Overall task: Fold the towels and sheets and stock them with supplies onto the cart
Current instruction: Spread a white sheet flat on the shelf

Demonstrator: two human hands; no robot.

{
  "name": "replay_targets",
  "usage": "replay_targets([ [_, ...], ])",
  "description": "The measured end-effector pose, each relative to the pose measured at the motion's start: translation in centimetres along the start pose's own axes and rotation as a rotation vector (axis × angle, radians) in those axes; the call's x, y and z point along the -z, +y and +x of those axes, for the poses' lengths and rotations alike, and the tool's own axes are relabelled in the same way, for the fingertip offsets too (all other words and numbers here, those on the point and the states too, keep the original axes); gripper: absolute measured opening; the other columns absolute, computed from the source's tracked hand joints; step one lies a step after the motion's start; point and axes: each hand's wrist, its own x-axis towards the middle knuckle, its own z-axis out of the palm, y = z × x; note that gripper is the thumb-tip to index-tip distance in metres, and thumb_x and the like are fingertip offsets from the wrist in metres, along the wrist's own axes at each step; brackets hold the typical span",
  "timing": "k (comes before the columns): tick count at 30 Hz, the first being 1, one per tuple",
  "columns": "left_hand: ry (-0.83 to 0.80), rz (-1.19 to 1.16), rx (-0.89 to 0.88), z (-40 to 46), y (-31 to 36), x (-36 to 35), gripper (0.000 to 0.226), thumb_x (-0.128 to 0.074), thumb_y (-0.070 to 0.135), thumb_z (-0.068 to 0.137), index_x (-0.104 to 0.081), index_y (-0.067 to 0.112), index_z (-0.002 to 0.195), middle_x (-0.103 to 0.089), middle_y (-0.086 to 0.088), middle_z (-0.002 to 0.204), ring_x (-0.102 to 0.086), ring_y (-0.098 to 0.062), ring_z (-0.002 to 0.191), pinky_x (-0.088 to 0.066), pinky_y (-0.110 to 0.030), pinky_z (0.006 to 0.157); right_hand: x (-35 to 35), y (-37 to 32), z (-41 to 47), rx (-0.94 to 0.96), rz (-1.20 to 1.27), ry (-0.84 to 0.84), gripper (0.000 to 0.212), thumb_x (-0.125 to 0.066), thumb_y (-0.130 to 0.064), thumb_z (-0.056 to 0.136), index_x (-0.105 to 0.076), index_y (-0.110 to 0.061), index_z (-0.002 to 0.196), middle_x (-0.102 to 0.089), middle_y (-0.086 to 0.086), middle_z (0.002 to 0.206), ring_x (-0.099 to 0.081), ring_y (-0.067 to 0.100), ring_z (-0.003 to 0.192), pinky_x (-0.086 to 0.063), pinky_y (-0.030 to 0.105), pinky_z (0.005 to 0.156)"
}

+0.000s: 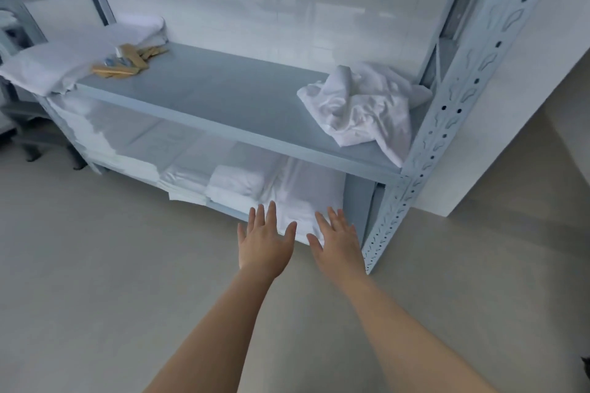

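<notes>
A pale grey-blue metal shelf unit holds white linen on 2 visible levels. On the lower shelf, a smooth folded white sheet lies at the right end, with a folded towel just beside it on its left and flatter folded stacks further left; their exact count is unclear. The left hand and right hand reach side by side toward the sheet's front edge, fingers straight and spread, gripping nothing; whether the fingertips touch the cloth cannot be told. On the upper shelf, 1 crumpled white cloth sits at the right, and folded white linen at the left carries several tan packets and a small bottle. No writing is legible.
</notes>
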Motion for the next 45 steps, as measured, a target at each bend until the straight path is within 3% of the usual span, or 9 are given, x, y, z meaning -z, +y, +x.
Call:
replay_targets([
  [12,-0.044,0.054,-0.169,14.3,0.8,-0.4,0.072,-0.024,0.060,0.096,0.000,0.024,0.154,-0.001,-0.001,0.163,0.010,-0.016,0.148,0.002,-0.044,0.120,0.0,0.9,13.5,-0.107,-0.007,0.057,0.056,-0.032,-0.042,0.102,-0.015,-0.025,0.153,-0.003,-0.001,0.162,0.010,0.016,0.148,0.002,0.039,0.120],
  [22,-0.066,0.206,-0.445,34.2,9.8,-1.9,0.092,-0.038,0.068,0.089,0.009,0.022,0.153,0.002,-0.004,0.162,0.005,-0.020,0.149,-0.001,-0.048,0.119,4.9,7.3,31.3,-0.262,0.038,0.280,0.060,-0.038,-0.040,0.101,-0.016,-0.021,0.153,-0.006,0.004,0.162,0.002,0.020,0.149,-0.007,0.040,0.121],
  [28,-0.138,0.339,-0.631,41.6,14.3,-4.2,0.115,-0.066,0.061,0.078,0.021,0.033,0.148,0.017,0.001,0.160,0.014,-0.022,0.148,-0.001,-0.050,0.117,8.7,12.6,37.3,-0.390,0.009,0.272,0.081,-0.052,-0.050,0.093,-0.005,-0.027,0.154,0.004,0.003,0.162,0.001,0.024,0.149,-0.012,0.045,0.119],
  [33,-0.223,0.400,-0.740,45.6,16.1,-6.1,0.116,-0.071,0.059,0.074,0.014,0.039,0.150,0.023,0.003,0.159,0.024,-0.024,0.145,0.004,-0.051,0.117,8.8,16.3,39.3,-0.527,0.016,0.174,0.107,-0.066,-0.055,0.081,0.015,-0.037,0.149,0.017,0.001,0.160,0.001,0.027,0.149,-0.018,0.055,0.115],
  [35,-0.264,0.413,-0.755,46.5,16.3,-7.0,0.112,-0.071,0.057,0.075,0.009,0.040,0.150,0.025,0.002,0.158,0.025,-0.029,0.144,0.000,-0.053,0.117,8.2,17.3,39.6,-0.587,0.074,0.134,0.110,-0.069,-0.051,0.082,0.019,-0.041,0.147,0.010,0.001,0.161,-0.013,0.029,0.147,-0.027,0.056,0.112],
  [38,-0.363,0.405,-0.722,47.5,16.3,-8.5,0.101,-0.069,0.040,0.084,0.008,0.041,0.150,0.030,0.000,0.156,0.014,-0.040,0.145,-0.014,-0.051,0.118,6.9,18.2,40.0,-0.582,0.156,0.145,0.100,-0.064,-0.035,0.090,0.017,-0.043,0.147,-0.021,0.002,0.157,-0.039,0.029,0.134,-0.042,0.045,0.101],
  [41,-0.375,0.407,-0.758,48.4,16.3,-9.4,0.094,-0.066,0.029,0.089,0.003,0.040,0.151,0.024,-0.002,0.159,0.003,-0.041,0.146,-0.020,-0.047,0.116,5.9,18.3,40.2,-0.561,0.172,0.269,0.087,-0.060,-0.025,0.094,0.003,-0.044,0.150,-0.041,0.004,0.144,-0.048,0.029,0.121,-0.045,0.039,0.095],
  [45,-0.311,0.349,-0.869,50.2,15.0,-8.8,0.067,-0.059,0.040,0.092,-0.025,0.038,0.150,0.001,0.000,0.162,0.000,-0.027,0.149,-0.011,-0.038,0.118,5.3,17.7,40.2,-0.525,0.200,0.417,0.062,-0.057,-0.024,0.095,-0.027,-0.031,0.149,-0.055,0.010,0.118,-0.054,0.031,0.103,-0.049,0.040,0.086],
])
